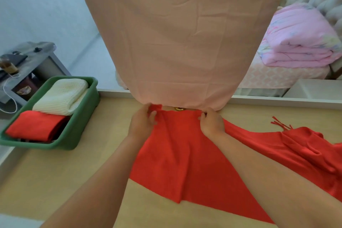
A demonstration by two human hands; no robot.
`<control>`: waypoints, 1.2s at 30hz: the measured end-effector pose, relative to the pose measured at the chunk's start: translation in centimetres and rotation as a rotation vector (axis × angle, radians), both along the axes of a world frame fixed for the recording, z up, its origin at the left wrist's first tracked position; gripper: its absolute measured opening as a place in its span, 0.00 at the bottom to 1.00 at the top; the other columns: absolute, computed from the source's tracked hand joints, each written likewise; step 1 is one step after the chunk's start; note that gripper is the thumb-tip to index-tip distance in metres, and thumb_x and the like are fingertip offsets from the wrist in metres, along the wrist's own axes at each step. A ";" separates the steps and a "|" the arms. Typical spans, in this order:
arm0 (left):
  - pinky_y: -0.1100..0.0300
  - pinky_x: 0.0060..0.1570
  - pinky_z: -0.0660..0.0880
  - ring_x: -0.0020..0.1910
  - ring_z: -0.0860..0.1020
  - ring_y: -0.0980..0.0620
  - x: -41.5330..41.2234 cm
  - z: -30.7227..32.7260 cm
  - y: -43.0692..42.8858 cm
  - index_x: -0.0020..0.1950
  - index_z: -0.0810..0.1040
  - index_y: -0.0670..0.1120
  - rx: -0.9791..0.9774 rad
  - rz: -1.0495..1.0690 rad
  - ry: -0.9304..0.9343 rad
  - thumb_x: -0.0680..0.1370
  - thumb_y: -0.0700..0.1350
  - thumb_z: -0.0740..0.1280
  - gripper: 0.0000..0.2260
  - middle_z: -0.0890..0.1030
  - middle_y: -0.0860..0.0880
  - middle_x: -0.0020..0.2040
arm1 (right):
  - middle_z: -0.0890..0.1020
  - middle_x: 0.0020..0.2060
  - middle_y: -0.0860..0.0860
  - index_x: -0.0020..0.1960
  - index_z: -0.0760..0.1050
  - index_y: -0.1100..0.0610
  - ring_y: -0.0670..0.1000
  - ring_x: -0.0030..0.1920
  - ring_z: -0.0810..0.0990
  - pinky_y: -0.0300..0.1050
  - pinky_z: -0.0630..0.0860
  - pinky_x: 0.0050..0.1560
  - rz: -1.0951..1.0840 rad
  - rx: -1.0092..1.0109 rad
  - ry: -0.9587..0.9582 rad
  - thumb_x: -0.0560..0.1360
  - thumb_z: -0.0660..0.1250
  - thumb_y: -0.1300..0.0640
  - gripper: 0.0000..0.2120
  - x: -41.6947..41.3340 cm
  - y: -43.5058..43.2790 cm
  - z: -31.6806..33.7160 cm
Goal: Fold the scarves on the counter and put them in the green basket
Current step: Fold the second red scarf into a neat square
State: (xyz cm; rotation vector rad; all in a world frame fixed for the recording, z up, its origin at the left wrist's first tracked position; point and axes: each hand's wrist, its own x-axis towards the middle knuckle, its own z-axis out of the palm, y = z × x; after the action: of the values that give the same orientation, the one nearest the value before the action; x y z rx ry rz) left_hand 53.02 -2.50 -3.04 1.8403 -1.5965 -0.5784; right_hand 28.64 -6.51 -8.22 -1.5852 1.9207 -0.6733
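Note:
A red scarf point(185, 155) lies spread across the light wooden counter point(61, 177), its bunched end and tassels trailing off to the right. My left hand point(143, 122) pinches its far left corner and my right hand point(211, 123) pinches its far right corner, both at the back edge of the counter. The green basket point(84, 122) stands on the counter's left side and holds a folded red scarf point(35, 127) and a folded cream knitted scarf point(62, 96).
A large pale pink cloth point(177, 39) hangs down in front of me and hides most of the far view. A small gold object point(179, 109) peeks out under its hem. Folded pink bedding point(299, 40) lies at right; a grey side table point(27, 65) stands at left.

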 end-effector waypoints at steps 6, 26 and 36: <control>0.53 0.70 0.64 0.72 0.67 0.41 1.2 -5.3 -0.4 0.80 0.53 0.47 0.204 -0.215 -0.096 0.79 0.37 0.63 0.33 0.66 0.42 0.75 | 0.67 0.74 0.56 0.81 0.50 0.53 0.58 0.71 0.70 0.52 0.68 0.70 0.183 0.213 0.087 0.76 0.62 0.61 0.37 1.4 1.2 -2.4; 0.50 0.56 0.73 0.62 0.73 0.43 11.6 -12.0 2.7 0.61 0.69 0.44 0.557 0.130 -0.469 0.78 0.52 0.68 0.17 0.72 0.44 0.61 | 0.73 0.56 0.50 0.58 0.75 0.48 0.54 0.58 0.73 0.50 0.71 0.59 0.420 0.092 0.519 0.75 0.63 0.49 0.12 13.9 7.1 -6.9; 0.60 0.40 0.64 0.44 0.77 0.45 11.0 -11.7 1.0 0.42 0.72 0.47 0.349 -0.126 0.013 0.76 0.42 0.69 0.06 0.77 0.47 0.41 | 0.80 0.46 0.46 0.61 0.77 0.51 0.46 0.42 0.80 0.43 0.78 0.45 0.136 0.383 -0.258 0.78 0.68 0.52 0.12 18.2 6.7 -6.8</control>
State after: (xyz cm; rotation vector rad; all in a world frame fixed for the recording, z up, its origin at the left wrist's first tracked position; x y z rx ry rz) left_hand 64.07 -1.53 -14.74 1.9836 -1.6950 -0.9757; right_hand 46.79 0.20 -15.05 -1.3040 1.6208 -0.4000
